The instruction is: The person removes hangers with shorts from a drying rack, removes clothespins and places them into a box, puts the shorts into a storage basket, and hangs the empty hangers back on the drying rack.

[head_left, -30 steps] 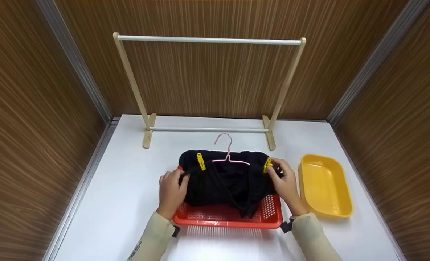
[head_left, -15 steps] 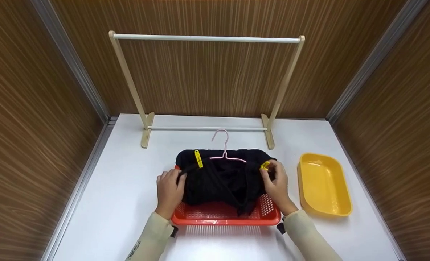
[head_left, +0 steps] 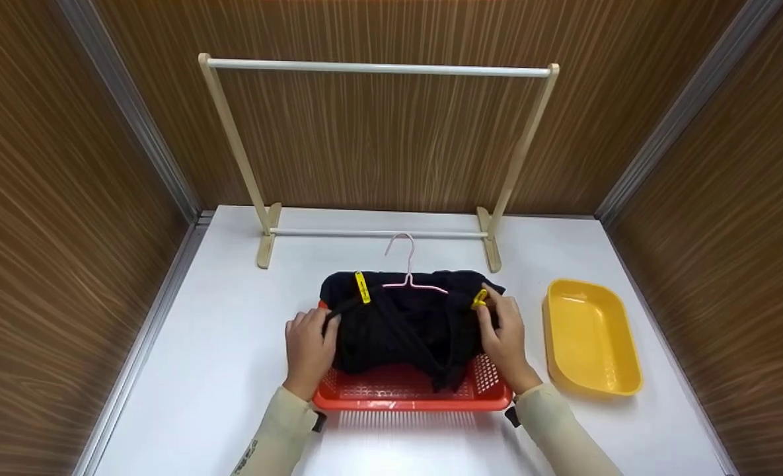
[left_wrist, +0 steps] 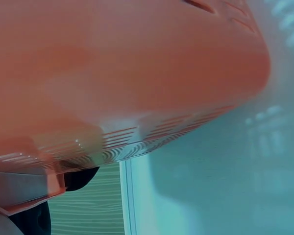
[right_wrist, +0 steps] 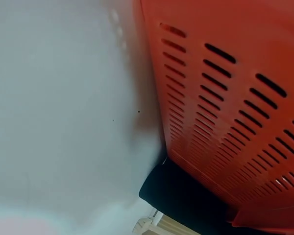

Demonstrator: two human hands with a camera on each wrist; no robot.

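A black garment (head_left: pixel 384 337) with strap-like parts lies bunched over the red basket (head_left: pixel 411 404). From its upper middle rises a pink clothes hanger (head_left: pixel 410 281), its bar partly covered by cloth. One yellow clothespin (head_left: pixel 363 287) is clipped on the garment left of the hook. My left hand (head_left: pixel 308 347) holds a black strap at the basket's left side. At the right end of the hanger, my right hand (head_left: pixel 507 337) pinches another yellow clothespin (head_left: pixel 480 299) between thumb and fingers. Both wrist views show mainly the basket's slotted outer wall (right_wrist: pixel 225 107); the fingers are out of them.
Behind the basket stands a wooden rack with a white top rail (head_left: pixel 378 67) and a low bar (head_left: pixel 371 233). A yellow tray (head_left: pixel 593 337) sits to the right on the white table (head_left: pixel 219 317). Wood-grain panels enclose the back and sides.
My right hand and its clothespin have shifted slightly left, and the clothespin's tilt has changed. The hanger hook sits a little higher in view. My left hand keeps its hold on the strap.
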